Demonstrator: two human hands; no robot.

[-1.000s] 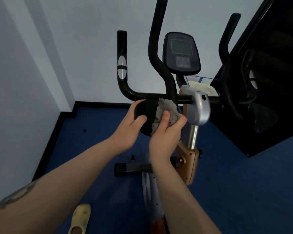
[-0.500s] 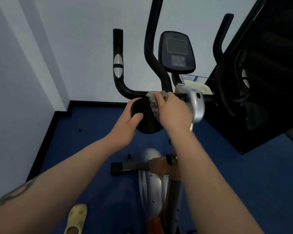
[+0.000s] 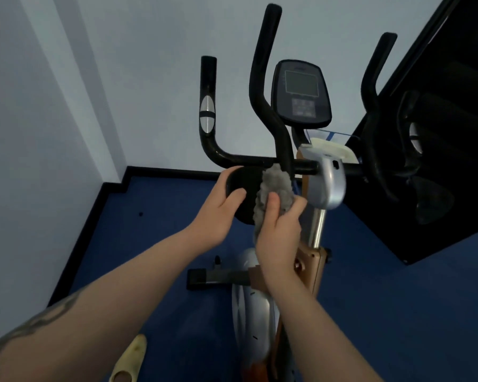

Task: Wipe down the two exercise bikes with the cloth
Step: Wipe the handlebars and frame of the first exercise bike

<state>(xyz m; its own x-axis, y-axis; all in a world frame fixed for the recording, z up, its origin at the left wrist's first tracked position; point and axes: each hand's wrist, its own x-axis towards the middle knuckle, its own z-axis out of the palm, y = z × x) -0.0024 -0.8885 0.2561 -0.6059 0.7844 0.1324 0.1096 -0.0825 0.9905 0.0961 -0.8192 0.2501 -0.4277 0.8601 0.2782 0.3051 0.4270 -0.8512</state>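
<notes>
Left hand grips the black round pad from nine o'clock, thumb on top. Right hand pinches the grey cloth against its three-o'clock side. Console writing unreadable.

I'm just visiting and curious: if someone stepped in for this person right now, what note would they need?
Left hand: grips the round black pad of the black-and-silver exercise bike, steadying it.
Right hand: holds the fluffy grey cloth against that pad's right side.
Done: cannot tell which parts are already wiped.
Left: finish this pad, then handlebars, console and frame; a second bike is not clearly in view.
</notes>
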